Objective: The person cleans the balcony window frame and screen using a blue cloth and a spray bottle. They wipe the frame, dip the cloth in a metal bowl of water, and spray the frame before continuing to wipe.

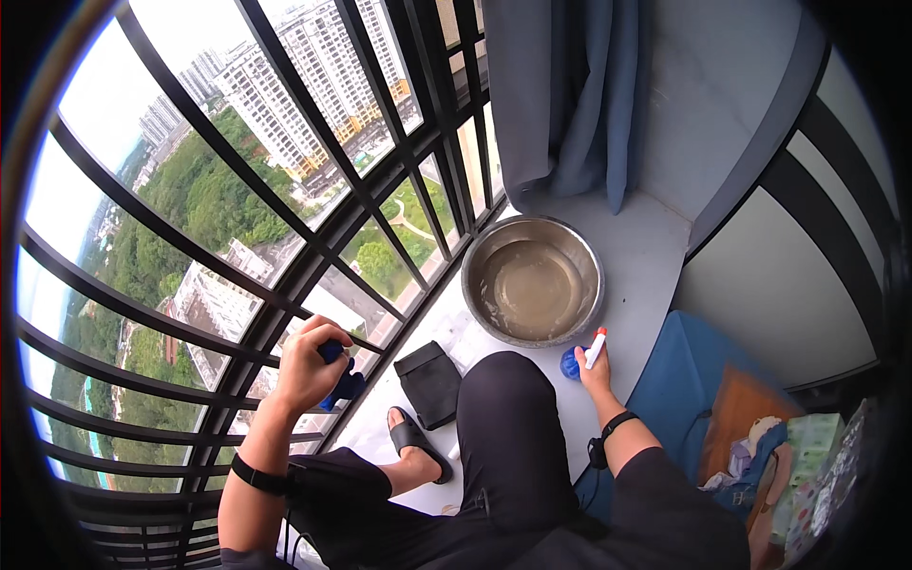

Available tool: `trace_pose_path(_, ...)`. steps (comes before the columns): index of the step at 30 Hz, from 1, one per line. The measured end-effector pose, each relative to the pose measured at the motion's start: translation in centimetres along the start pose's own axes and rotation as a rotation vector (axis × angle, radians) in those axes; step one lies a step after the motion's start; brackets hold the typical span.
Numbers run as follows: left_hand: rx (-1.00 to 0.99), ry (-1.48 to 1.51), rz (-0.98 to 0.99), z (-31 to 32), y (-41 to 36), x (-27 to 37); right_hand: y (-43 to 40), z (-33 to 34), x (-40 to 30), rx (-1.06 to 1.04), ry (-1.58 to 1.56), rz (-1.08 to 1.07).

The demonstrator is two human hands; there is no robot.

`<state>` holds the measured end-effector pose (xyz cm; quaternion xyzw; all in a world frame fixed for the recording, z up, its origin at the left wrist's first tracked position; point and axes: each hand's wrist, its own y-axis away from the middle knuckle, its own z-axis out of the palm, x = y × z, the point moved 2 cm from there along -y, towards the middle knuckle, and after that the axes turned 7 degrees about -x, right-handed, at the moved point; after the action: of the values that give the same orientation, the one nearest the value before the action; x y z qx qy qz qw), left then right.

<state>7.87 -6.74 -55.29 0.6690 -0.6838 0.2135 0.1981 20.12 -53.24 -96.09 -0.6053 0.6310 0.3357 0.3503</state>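
My left hand (311, 360) is raised at the window bars, closed around a dark blue cloth (345, 385) that hangs below the fingers. On the other side, my right hand (596, 365) holds a blue spray bottle (572, 363) by its white head, which has a red nozzle. A round metal basin (597, 299) of murky brownish water (530, 288) stands on the white sill just beyond my right hand. Between my hands lies a flat black pouch (429, 385), near my knee.
Dark metal bars (313, 239) run along the glass on the left. A grey-blue curtain (570, 107) hangs behind the basin. My foot wears a black sandal (420, 443) on the sill. At the lower right are blue fabric (662, 399) and a heap of clothes (748, 456).
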Motion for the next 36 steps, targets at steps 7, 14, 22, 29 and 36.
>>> trace_pose_path(7,0.06,0.144,-0.056,-0.5,0.8,0.8,-3.2,-5.3,-4.9,-0.262,-0.139,-0.02)
trace_pose_path(14,-0.111,0.258,-0.027,4.4,-6.7,0.5,-11.6,-4.9,-29.6,-0.723,-0.38,-0.224)
trace_pose_path(22,-0.449,0.592,-0.484,17.6,-14.8,-5.4,-18.1,1.9,-36.6,-0.645,-0.666,-0.197)
trace_pose_path(29,-0.577,0.98,-0.999,34.1,-13.2,-12.4,-20.4,1.3,-36.1,-0.56,-0.592,-0.271)
trace_pose_path(36,-0.539,1.484,-0.83,37.8,-15.5,-7.9,-21.5,-1.2,-32.7,-0.428,-0.575,-0.228)
